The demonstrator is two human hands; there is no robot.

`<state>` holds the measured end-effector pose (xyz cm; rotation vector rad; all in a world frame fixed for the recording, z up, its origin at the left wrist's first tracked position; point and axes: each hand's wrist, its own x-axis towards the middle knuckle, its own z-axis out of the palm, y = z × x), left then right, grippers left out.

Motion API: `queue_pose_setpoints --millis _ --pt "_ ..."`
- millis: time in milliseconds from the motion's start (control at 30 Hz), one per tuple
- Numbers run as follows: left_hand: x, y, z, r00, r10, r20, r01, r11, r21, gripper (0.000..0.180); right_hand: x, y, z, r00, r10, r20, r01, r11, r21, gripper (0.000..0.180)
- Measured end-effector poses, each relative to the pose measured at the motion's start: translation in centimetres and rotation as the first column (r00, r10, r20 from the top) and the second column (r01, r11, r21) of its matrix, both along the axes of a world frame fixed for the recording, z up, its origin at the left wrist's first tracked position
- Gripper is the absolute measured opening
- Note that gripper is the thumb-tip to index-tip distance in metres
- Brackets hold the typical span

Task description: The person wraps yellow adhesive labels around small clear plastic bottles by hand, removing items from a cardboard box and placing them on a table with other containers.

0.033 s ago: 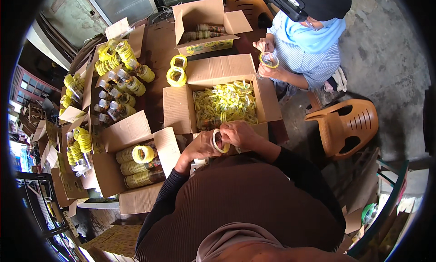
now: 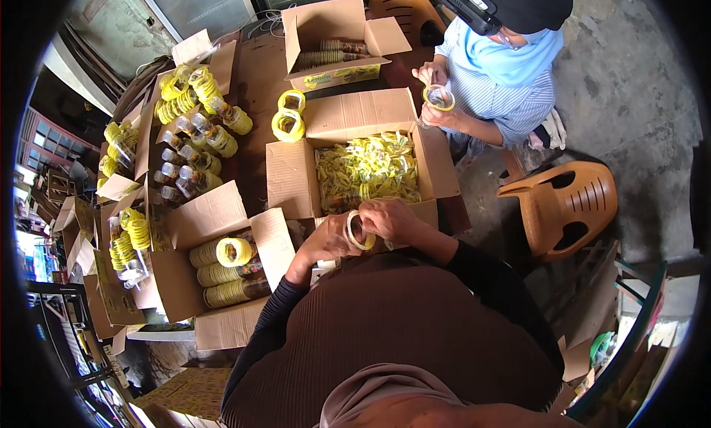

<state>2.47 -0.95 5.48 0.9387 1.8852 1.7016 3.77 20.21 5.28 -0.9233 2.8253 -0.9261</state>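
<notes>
1. Centrally, an open carton serves as the landmark; it contains a heap of small yellow packets.
2. At the carton's near edge, the left hand is wrapped around a pale-rimmed cup. The right hand has its fingers bent together against the cup's rim; whether they grip anything cannot be told.
3. Left of and nearer than the carton: a second box containing rows of stacked cups, with one yellow ring-shaped item on top.
4. Beyond the carton: a third box containing further stacks.
5. Right of and beyond the carton: a co-worker holding a yellow-rimmed clear cup.
6. Obscured: the held cup's body and contents, mostly covered by the hands; the second box's far row, partly behind its flap.
</notes>
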Motion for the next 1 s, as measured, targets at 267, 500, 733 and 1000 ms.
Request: queue_pose_setpoints --millis 267,500,733,1000 --pt "1.1 2.1 -0.9 0.899 0.171 -0.403 -0.274 0.938 -0.214 0.058 0.1 -0.3 0.1 0.981 -0.183 0.063 0.192 0.962 -0.196 0.019" --pt "3.2 1.4 -1.3 0.837 0.378 -0.396 -0.476 0.860 -0.185 0.047 -4.2 9.4 -2.0 0.607 -0.787 0.105 0.761 0.540 -0.359 0.017" --pt "2.6 0.7 -4.5 0.761 0.413 -0.501 -0.536 0.835 -0.126 0.075 -2.4 8.4 -6.0 0.885 -0.439 0.156 0.465 0.824 -0.324 0.016" --pt "1.8 0.7 -3.4 0.761 0.389 -0.520 -0.535 0.829 -0.163 0.070 -1.6 4.7 -6.3 0.815 -0.579 -0.015 0.576 0.813 -0.085 0.023"
